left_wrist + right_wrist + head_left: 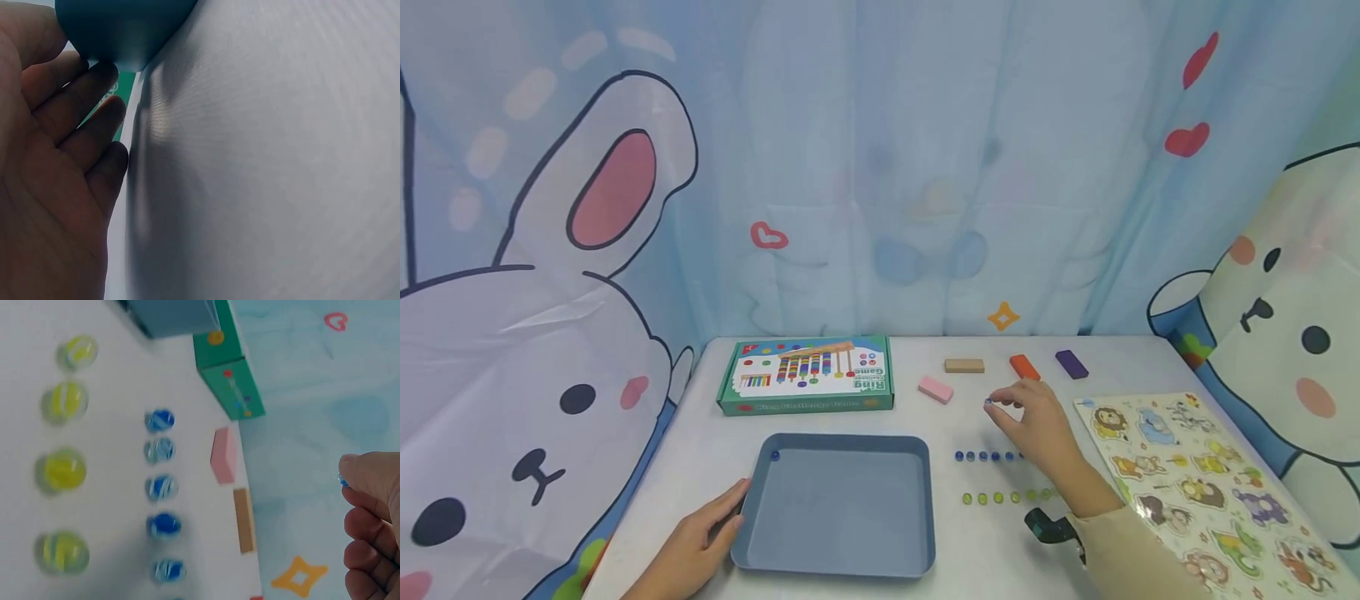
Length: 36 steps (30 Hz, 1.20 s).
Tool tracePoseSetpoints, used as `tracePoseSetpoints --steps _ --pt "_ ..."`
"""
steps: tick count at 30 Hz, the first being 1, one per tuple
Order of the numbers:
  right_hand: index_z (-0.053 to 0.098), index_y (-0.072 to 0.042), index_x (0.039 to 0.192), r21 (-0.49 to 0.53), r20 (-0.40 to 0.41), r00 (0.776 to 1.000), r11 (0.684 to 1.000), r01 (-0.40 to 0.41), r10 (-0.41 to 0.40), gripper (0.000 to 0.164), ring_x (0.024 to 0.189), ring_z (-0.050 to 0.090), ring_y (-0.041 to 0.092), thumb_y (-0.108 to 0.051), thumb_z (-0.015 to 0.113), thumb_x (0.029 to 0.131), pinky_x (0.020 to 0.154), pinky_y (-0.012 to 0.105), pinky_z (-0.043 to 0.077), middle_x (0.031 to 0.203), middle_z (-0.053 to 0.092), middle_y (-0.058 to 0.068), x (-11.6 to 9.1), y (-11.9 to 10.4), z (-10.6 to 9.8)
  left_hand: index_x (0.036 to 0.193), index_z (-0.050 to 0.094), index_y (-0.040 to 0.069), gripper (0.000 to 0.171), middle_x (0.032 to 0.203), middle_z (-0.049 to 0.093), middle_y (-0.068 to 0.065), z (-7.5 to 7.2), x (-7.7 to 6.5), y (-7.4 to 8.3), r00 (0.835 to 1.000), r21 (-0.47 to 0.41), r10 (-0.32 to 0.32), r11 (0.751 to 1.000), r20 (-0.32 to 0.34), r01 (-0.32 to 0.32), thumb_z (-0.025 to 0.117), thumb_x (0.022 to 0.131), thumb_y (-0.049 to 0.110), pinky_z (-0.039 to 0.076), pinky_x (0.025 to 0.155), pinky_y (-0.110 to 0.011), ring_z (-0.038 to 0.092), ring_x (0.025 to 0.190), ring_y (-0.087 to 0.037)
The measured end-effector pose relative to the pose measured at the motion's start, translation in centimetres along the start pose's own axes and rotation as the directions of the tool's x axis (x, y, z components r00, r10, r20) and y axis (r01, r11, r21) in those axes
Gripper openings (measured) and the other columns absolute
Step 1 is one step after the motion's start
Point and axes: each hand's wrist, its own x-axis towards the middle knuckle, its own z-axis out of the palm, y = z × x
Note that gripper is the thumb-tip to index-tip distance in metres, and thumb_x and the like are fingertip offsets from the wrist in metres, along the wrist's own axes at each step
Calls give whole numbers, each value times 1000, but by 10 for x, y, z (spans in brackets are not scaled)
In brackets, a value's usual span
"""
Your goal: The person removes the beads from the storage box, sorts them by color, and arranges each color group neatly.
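My right hand (1033,421) is raised over the table and pinches a small blue glass marble (988,402) between thumb and fingertips. In the right wrist view the marble (342,480) mostly hides behind the thumb. Below that hand runs a row of blue marbles (983,457), and nearer me a row of yellow-green marbles (998,497); hand and sleeve cover their right ends. My left hand (700,537) rests against the left wall of a blue-grey tray (835,563), fingers loosely extended. A single blue marble (776,456) lies in the tray's far left corner.
Behind the tray lies a green ring game box (805,402). Pink (936,389), wooden (964,366), orange (1024,367) and purple (1071,364) blocks lie along the back. An animal sticker sheet (1210,492) covers the right side. Printed curtains (925,167) hang behind the table.
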Motion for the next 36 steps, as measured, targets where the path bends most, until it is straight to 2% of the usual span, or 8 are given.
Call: tracePoseSetpoints --steps 9,18,25,30,36 --pt "79 -10 111 -59 3 995 993 -98 98 21 104 60 32 -23 78 95 86 49 55 108 70 11 -9 45 -19 156 50 16 52 160 52 -4 1 1 0 999 20 32 999 -19 -32 59 108 33 51 116 -34 50 145 -25" --pt "76 -8 118 -112 58 967 964 -241 248 26 109 57 38 -25 74 97 89 58 55 117 65 19 -20 82 -30 156 50 18 51 159 52 -2 2 -1 1 1000 22 17 1000 -23 -17 59 108 34 52 116 -35 50 145 -25" --pt "77 -4 113 -129 51 960 955 -267 275 26 103 55 36 -24 75 96 84 56 53 113 64 22 -35 106 -29 157 50 19 51 160 52 -2 1 -1 0 1000 19 11 1000 -14 -10 59 108 34 51 116 -33 49 145 -24" --pt "77 -1 112 -134 67 960 956 -259 270 27 99 56 35 -21 76 95 81 53 52 110 65 22 -44 111 -30 157 49 20 52 160 51 -2 1 -1 2 1000 9 -21 1000 5 21 59 108 34 50 117 -33 49 146 -23" --pt "78 -1 112 -178 112 957 953 -245 267 27 100 61 36 -19 79 92 85 57 55 109 69 22 -48 117 -29 157 50 19 51 160 51 -2 0 -1 3 1000 14 -20 1000 -2 20 60 108 32 51 117 -34 49 146 -24"
